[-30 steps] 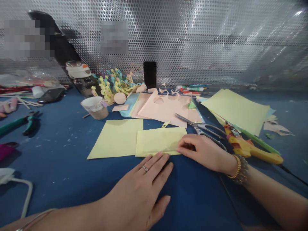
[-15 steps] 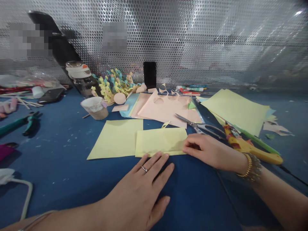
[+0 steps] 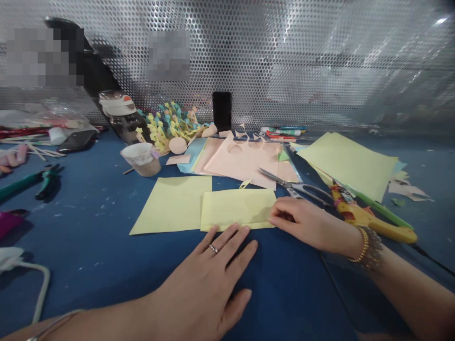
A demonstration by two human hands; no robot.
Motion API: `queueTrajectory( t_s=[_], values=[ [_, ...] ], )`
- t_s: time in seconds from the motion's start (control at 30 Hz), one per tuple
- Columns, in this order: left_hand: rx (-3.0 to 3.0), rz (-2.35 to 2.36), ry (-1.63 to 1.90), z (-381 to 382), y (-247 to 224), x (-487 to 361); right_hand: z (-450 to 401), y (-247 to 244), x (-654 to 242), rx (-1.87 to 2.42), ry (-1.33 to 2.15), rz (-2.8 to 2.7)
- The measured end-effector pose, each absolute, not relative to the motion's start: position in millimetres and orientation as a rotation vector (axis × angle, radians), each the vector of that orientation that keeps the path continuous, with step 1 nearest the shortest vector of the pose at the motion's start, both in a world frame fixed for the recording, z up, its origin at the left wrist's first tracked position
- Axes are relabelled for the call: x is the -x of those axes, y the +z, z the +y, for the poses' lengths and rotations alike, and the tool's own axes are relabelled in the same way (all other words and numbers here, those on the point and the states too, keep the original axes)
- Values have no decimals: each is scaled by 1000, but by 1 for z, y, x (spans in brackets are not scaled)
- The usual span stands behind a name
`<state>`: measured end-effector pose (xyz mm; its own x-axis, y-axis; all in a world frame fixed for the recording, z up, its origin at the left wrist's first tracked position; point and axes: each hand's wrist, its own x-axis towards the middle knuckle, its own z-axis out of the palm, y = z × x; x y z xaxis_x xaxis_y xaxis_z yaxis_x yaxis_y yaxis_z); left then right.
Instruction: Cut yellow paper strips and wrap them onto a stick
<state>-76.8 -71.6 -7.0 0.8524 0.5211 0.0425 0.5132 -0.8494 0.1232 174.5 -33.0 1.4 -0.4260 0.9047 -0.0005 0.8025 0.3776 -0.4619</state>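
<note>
While a perforated metal wall [image 3: 284,61] is standing behind the blue table [image 3: 78,265], the left hand [image 3: 202,279] is lying open, released, just below the folded yellow paper [image 3: 238,209]. The right hand [image 3: 305,220] is touching the paper's right edge, its grip unclear.

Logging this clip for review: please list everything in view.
Folded paper sheet: 1, pale yellow, front centre
Flat paper sheet: 1, pale yellow, left of folded sheet
Paper stack: 1, pale yellow, right
Cut paper sheet: 1, pink, behind folded sheet
Scissors: 1, silver, right of cut sheet
Glue gun: 1, yellow, right
Paper cup: 1, white and tan, back left
Phone: 1, black, upright, back
Pliers: 1, green, far left
Work surface: 1, blue, beneath these
Left hand: 1, ringed, below folded sheet
Right hand: 1, braceleted, at folded sheet's right edge
</note>
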Motion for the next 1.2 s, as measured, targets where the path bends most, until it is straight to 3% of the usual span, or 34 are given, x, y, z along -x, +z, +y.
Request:
queueTrajectory(
  t_s=[0.9,1.2],
  values=[
    [-2986,849,114,-76,-8,75,-35,3,-174,1530,551,-2385],
    [-2940,856,148,-77,-13,76,-80,10,-145,1145,-96,-2490]
  ],
)
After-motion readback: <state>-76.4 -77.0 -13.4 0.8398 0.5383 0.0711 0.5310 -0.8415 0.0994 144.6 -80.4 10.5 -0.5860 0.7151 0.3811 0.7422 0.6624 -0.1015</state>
